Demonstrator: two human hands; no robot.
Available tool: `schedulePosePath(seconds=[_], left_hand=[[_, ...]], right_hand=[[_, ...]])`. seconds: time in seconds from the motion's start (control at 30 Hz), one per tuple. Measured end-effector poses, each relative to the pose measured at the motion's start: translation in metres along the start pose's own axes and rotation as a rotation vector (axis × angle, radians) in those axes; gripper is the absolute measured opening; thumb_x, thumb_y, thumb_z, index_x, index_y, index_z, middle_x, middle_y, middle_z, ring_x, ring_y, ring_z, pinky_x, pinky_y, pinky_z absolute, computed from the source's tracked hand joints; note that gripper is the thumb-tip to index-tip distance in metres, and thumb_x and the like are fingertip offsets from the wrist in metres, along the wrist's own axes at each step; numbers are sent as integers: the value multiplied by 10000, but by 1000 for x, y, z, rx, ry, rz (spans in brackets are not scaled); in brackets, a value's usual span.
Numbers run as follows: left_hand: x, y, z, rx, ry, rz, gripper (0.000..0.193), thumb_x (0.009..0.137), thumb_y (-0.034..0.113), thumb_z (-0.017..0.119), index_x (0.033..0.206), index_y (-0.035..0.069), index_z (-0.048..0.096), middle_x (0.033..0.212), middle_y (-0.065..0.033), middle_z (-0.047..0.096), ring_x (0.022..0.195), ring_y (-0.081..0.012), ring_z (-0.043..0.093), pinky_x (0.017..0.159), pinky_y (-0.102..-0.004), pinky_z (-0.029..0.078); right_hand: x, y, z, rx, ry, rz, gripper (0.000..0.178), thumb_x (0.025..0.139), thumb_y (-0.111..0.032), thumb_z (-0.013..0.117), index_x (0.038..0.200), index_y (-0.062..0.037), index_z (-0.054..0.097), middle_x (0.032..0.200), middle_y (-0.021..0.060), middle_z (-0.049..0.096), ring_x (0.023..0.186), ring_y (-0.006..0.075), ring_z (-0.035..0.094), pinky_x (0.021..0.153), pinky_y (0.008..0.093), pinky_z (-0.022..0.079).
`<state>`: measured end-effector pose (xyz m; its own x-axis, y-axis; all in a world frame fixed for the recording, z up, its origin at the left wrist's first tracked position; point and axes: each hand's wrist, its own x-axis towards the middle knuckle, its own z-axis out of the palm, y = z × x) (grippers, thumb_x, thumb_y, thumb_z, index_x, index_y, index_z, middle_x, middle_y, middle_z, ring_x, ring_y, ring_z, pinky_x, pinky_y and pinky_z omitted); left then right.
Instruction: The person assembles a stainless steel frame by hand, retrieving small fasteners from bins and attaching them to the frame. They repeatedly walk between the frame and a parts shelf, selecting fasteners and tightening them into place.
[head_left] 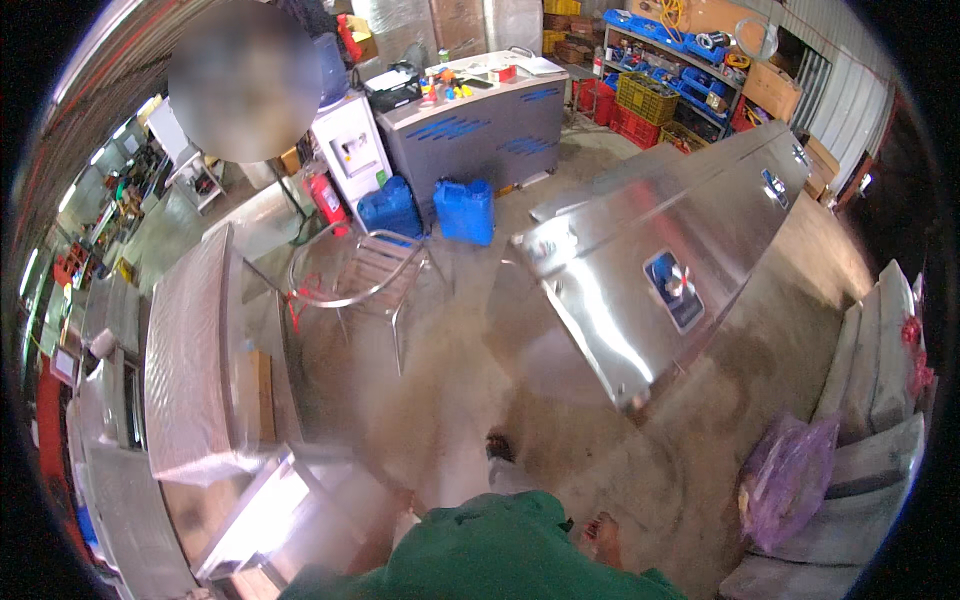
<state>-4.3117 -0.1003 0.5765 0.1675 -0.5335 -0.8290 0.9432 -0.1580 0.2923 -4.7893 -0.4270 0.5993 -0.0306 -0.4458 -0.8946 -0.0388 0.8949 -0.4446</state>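
Observation:
My right hand (603,537) hangs beside my green shirt (480,550), above the concrete floor. Its fingers look curled around a small dark reddish spot that I cannot make out. On the other side, my left hand (408,507) is smeared by motion and partly hidden by the shirt. Nearest to it is a bright, blurred metal panel (262,515); whether they touch I cannot tell. Ahead to the right stands a long stainless-steel cabinet (620,290) with a latch plate (675,290) on its face. One dark shoe (499,447) shows below me.
A metal chair with a slatted seat (378,280) stands ahead left, beside a plastic-wrapped unit (190,360). Blue jerrycans (465,212) sit before a grey counter (470,140). Wrapped panels (850,490) and purple plastic film (790,480) lie at the right. Shelves (680,55) hold bins.

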Motion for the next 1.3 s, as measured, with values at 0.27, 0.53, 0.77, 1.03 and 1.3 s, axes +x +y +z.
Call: schedulePosePath(seconds=[0.27,0.53,0.77,1.03,1.3], left_hand=[[62,175,153,850,370,480,343,962,360,548,1081,47,624,800,-52,640,692,-160,608,619,-305,492],[135,385,335,1366,106,577,418,928,285,601,1211,-22,591,1047,-203,686,979,-288,669,852,-381,512],[239,589,427,1926,-266,537,468,932,369,611,1242,20,586,1077,-177,677,961,-299,664,843,-396,526],[342,774,473,1753,-212,655,467,910,328,626,1186,-47,595,1047,-235,674,982,-326,662,862,-416,515],[432,865,587,1863,-441,489,449,936,328,613,1226,-14,590,1061,-188,692,983,-298,669,880,-385,505]], right_hand=[[67,-75,193,-330,-232,-13,369,910,-332,584,1147,-50,595,928,100,634,791,212,602,683,431,515],[58,-121,266,-211,-11,16,371,917,-325,578,1164,-48,588,946,104,634,803,225,606,685,438,516],[19,-71,382,-79,167,212,374,923,-318,572,1179,-47,582,961,107,635,813,236,609,687,445,517],[39,-157,580,-23,86,169,377,930,-311,566,1197,-45,575,978,111,636,824,249,613,688,452,519],[135,-310,682,180,159,112,380,937,-304,560,1214,-44,569,995,115,636,836,261,617,690,459,520]])
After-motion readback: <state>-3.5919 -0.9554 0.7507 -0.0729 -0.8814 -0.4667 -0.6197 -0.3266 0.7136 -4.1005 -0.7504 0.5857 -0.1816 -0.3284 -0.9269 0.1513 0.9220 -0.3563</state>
